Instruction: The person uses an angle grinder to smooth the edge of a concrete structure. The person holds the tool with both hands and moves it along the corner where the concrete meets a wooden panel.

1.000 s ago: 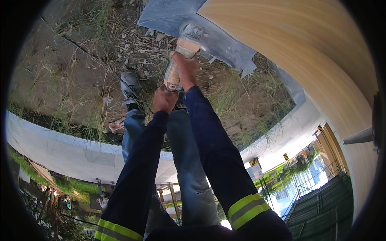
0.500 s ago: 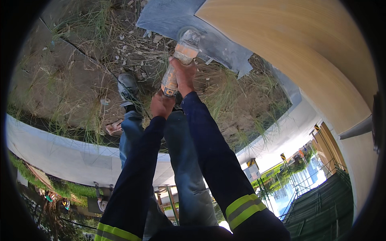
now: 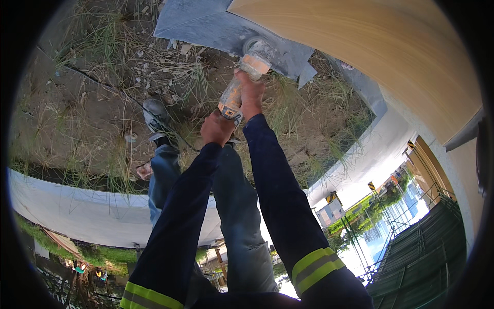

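A dust-caked orange power grinder (image 3: 231, 98) is held at an angle, its round head over the grey stone surface (image 3: 193, 23) at the top, at the foot of a tan curved panel (image 3: 350, 36). My right hand (image 3: 250, 92) is closed around the grinder's body behind the head. My left hand (image 3: 217, 127) is closed on its rear end, lower and to the left. Whether the disc touches the stone I cannot tell. A black cord (image 3: 92, 77) runs across the ground on the left.
My left shoe (image 3: 154, 116) rests on dirt (image 3: 87, 129) with dry grass and rubble. A curved pale ledge (image 3: 77, 195) borders it. Green scaffolding (image 3: 422, 257) stands at the lower right. Small, indistinct figures (image 3: 85, 269) are far off at the lower left.
The grinder and both my hands have moved rightward along the grey surface. My view has shifted a little, moving the panel's corner left and up. Both hands keep their grip.
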The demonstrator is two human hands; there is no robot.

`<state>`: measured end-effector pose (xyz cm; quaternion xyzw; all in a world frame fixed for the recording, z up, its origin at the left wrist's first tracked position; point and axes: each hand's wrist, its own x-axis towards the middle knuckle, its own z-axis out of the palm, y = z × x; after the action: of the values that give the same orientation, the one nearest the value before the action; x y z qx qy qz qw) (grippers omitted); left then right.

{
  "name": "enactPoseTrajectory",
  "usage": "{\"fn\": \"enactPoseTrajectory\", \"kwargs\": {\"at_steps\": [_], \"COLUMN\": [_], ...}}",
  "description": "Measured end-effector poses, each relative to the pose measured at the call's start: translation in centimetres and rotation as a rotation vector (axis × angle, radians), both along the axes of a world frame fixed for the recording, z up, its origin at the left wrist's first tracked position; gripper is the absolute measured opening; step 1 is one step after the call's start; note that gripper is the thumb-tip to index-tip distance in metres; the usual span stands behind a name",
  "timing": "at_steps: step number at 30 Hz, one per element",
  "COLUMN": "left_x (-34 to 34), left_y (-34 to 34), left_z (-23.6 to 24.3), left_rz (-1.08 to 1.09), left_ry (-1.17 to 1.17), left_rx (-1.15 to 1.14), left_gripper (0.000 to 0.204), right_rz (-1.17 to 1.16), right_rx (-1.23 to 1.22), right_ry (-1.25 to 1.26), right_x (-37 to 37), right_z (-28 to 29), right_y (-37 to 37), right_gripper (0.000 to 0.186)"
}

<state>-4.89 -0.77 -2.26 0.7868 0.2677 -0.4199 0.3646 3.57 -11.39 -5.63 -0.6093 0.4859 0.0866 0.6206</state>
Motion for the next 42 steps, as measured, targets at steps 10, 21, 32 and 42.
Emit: {"fn": "enactPoseTrajectory", "kwargs": {"at_steps": [10,21,32,42], "left_x": [-0.4,-2.9,0.4,-0.6], "left_y": [0.3,-0.8,-1.6,-0.8], "left_z": [-1.1,0.3,0.7,0.3], "left_rz": [0.149,0.188,0.116,0.184], "left_ry": [-0.086,-0.064,0.035,0.002], "left_rx": [0.046,0.060,0.069,0.054], "left_gripper": [0.037,0.040,0.039,0.040], "right_rz": [0.168,0.182,0.111,0.325], "right_rx": [0.045,0.088,-0.015,-0.177], "right_ry": [-0.074,-0.030,-0.059,-0.029], "right_x": [2.1,-0.5,1.3,1.1], "right_z": [-0.6,0.2,0.1,1.1], "right_y": [2.0,1.1,0.5,2.4], "right_gripper": [0.040,0.042,0.048,0.063]}}
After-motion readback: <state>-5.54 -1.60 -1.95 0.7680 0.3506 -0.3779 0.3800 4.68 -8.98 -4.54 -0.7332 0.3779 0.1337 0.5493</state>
